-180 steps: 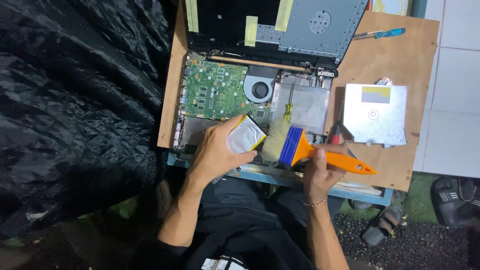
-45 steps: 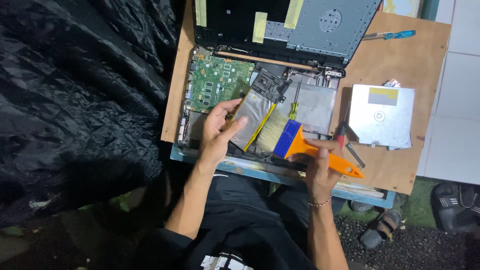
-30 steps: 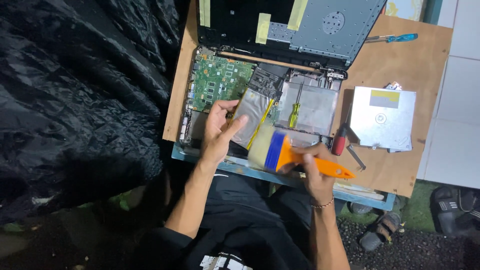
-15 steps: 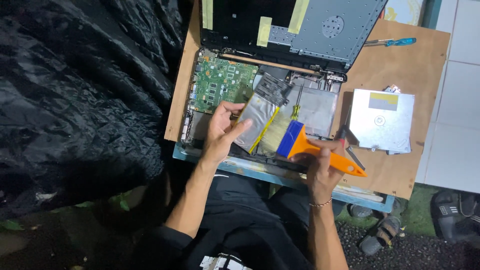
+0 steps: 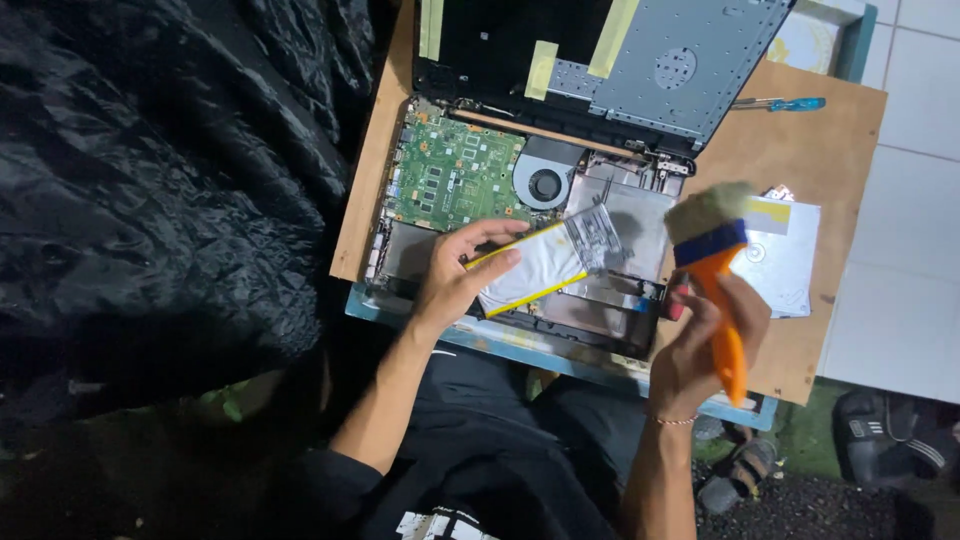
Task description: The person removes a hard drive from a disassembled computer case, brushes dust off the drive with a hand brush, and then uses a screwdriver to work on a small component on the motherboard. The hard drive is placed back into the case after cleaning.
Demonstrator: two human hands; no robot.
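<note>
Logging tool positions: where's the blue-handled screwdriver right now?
Head view, upper right: the blue-handled screwdriver lies on the wooden board, just right of the open laptop's lid, far from both hands.

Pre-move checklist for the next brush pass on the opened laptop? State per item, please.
1. Left hand grips the silver panel with yellow edge: ok.
2. Right hand holds the orange-handled brush, bristles lifted clear of the laptop: ok.
3. Green circuit board and fan exposed, nothing lying on them: ok.
4. Dust left on the panel: cannot tell.
5. Silver drive partly hidden behind the brush; whether it lies flat: cannot tell.
6. Blue-handled screwdriver lies away from both hands: ok.
</note>
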